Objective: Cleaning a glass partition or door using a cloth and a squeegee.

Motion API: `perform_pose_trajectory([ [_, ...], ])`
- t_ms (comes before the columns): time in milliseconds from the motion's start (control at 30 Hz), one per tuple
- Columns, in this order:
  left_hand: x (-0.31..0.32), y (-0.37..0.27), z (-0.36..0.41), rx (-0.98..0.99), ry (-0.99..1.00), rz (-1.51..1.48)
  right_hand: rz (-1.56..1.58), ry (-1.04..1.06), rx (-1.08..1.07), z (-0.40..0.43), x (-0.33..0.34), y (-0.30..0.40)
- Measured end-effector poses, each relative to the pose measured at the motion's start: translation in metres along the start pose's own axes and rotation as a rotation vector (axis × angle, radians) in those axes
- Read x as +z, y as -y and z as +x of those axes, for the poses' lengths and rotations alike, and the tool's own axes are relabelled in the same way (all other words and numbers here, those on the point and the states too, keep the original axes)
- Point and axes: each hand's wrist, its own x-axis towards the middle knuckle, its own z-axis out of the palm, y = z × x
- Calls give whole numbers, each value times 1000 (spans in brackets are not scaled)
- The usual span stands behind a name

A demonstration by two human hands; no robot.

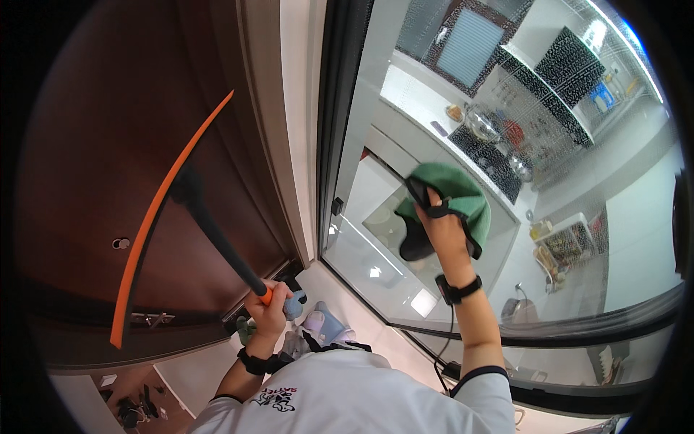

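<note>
My left hand grips the handle of a squeegee, near an orange band on the grip. The squeegee's long orange-edged blade slants up in front of a dark brown door, apart from the glass. A light blue piece shows beside my left fingers; whether it belongs to the handle I cannot tell. My right hand holds a green cleaning pad with black edging and straps, against or just before a glass panel. Water droplets cover much of the panel's upper part. Folds hide some of my right fingers.
Left stands the dark brown door with a metal handle. A black frame edges the glass. Through it show a kitchen counter, a hob and a rack. Slippers are on the floor below me.
</note>
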Motion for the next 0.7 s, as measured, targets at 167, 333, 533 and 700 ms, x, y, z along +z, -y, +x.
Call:
perform_pose_trajectory([
  [167, 19, -1, 2, 7, -26, -46, 431, -58, 117, -9, 127, -15],
  [333, 1, -12, -2, -2, -87, 0, 703, 363, 503, -48, 112, 44],
  [533, -16, -12, 0, 21, -109, -1, 858, 382, 593, -99, 83, 19],
  [700, -24, 2, 7, 5, -160, -21, -261, 269, -190, 7, 42, -12],
])
